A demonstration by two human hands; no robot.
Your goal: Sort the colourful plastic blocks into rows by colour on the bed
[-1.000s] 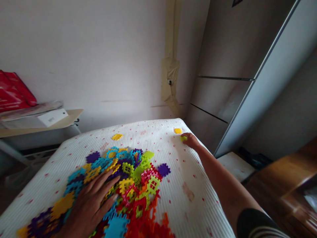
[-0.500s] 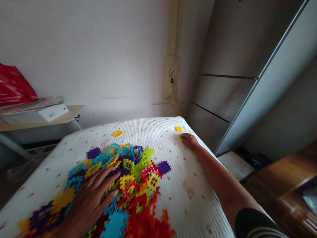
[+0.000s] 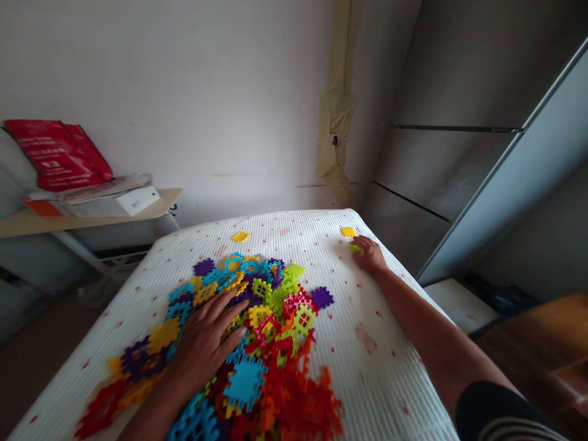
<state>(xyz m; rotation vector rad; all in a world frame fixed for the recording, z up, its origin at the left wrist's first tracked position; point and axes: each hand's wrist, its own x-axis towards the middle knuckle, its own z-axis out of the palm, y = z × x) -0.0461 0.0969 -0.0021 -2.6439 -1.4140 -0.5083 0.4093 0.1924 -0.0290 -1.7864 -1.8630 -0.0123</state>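
Two bare hands show in the head view. The left hand (image 3: 209,337), relaxed with fingers loosely spread, lies on the left part of a heap of coloured toothed pieces (image 3: 278,299) on the near part of a white spotted cover (image 3: 386,386). At the far right, the right hand (image 3: 369,256) touches a lime-green piece (image 3: 354,247); whether its fingers pinch or merely rest there, I cannot tell. A yellow piece (image 3: 348,231) lies just beyond.

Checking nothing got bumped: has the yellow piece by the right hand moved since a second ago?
No. Judged against the far right corner of the white cover, the yellow piece keeps its place; it is the camera's view that has shifted.
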